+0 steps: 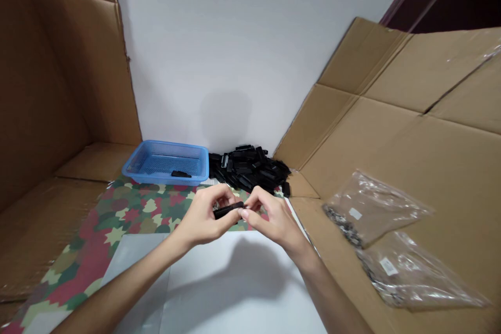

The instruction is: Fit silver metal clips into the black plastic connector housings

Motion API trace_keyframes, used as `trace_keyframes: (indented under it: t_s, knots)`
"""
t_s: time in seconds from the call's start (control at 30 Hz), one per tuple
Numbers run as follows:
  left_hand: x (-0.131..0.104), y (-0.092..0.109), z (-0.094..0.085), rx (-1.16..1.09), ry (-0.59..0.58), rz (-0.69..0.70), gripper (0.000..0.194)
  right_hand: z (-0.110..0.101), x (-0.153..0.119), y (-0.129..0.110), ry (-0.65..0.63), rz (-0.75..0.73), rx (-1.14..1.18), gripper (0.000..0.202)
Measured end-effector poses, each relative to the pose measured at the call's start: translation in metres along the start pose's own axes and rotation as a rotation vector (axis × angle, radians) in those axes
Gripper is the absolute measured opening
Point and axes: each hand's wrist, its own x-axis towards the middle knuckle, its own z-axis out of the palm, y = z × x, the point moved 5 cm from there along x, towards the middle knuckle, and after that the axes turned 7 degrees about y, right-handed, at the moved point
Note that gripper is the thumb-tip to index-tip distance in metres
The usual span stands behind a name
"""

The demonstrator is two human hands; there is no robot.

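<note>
My left hand (213,216) is closed around a slim black piece (228,209), which lies slantwise between thumb and fingers; its exact kind does not show. At the right end of this piece, the thumb and forefinger of my right hand (270,216) are pinched together. Whatever those fingertips hold is hidden or too small to make out. Both hands are raised over the front of the patterned cloth and a white sheet (219,282). Beyond them lies a heap of similar black pieces (250,167).
A blue mesh basket (135,171) at the back left holds a black piece (180,174). Two clear bags (385,201) with small metallic parts lie on the right. Cardboard walls (70,52) flank both sides, and a camouflage cloth (136,209) covers the surface. A white wall stands behind.
</note>
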Motion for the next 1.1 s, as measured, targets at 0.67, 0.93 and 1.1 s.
trace_keyframes:
  t_s: [0.67,0.93,1.1]
  knots:
    - [-0.003,-0.014,0.022,-0.367,-0.281,-0.349,0.034,0.001,-0.011,0.017,-0.208,-0.153,-0.003,0.027]
    - [0.008,-0.074,0.001,0.48,-0.279,-0.171,0.024,-0.044,-0.024,0.051,0.157,-0.033,-0.05,0.016]
    - [-0.011,-0.12,0.004,0.734,-0.363,-0.079,0.016,-0.053,-0.037,0.075,0.184,0.009,-0.098,0.019]
